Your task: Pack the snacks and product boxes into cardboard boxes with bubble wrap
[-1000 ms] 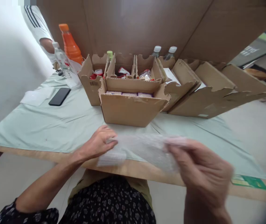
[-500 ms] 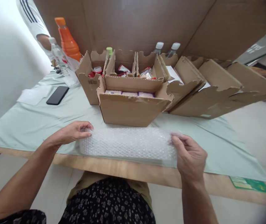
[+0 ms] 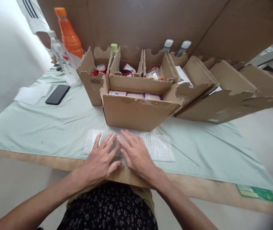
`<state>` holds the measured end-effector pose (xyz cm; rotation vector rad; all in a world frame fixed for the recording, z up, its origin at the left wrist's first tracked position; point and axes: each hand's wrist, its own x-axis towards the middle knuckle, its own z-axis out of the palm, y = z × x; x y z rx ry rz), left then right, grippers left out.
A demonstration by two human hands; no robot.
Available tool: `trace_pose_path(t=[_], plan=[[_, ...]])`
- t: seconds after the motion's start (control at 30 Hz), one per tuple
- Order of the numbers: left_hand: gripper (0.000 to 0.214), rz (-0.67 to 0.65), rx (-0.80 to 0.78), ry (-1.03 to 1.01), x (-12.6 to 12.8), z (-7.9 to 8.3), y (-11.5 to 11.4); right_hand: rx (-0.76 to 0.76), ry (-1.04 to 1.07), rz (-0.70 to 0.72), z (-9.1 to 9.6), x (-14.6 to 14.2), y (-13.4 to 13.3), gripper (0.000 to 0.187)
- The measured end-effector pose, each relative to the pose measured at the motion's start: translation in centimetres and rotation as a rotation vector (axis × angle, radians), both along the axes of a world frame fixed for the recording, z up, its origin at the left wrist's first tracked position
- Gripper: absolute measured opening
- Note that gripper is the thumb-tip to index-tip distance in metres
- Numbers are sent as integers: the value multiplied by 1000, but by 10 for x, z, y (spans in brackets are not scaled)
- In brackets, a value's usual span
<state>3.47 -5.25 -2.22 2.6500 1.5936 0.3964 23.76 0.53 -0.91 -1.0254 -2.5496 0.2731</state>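
A folded strip of clear bubble wrap (image 3: 159,147) lies flat along the front of the cloth-covered table. My left hand (image 3: 101,156) rests palm down on its left half, fingers spread. Beside it my right hand (image 3: 136,151) lies flat on the middle of the strip, fingers stretched out and its fingertips close to the left ones. Neither hand grips anything. Just beyond the wrap stands a cardboard box (image 3: 136,113) with several pale, purple-edged packs (image 3: 135,95) inside.
Behind are more open cardboard boxes (image 3: 196,76) with red packets. At left are an orange bottle (image 3: 70,36), a clear bottle (image 3: 61,54), a black phone (image 3: 57,95) and white paper (image 3: 31,95). A person's sleeve (image 3: 31,14) shows at upper left. A green packet (image 3: 257,192) lies front right.
Both hands have let go of the ends of the bubble wrap and come together on its middle. The wrap, held up before, now lies flat on the cloth.
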Motion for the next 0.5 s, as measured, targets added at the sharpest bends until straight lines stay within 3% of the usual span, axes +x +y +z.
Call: trace_pose_path(t=[0.07,0.13,0.37,0.5], plan=[[61,59,-59,27,-3,-16,2,-77,-92,57,-14,-16,4,52],[66,78,-84,41,-9,-25,3,-90,-143,49,-29,-7,6,56],[72,51,-113,38,-17,-28,0,43,-217,-355,-54,116,-12,57],[73,29,-98,36,-19,-29,0,105,-248,-487,-50,151,-18,54]])
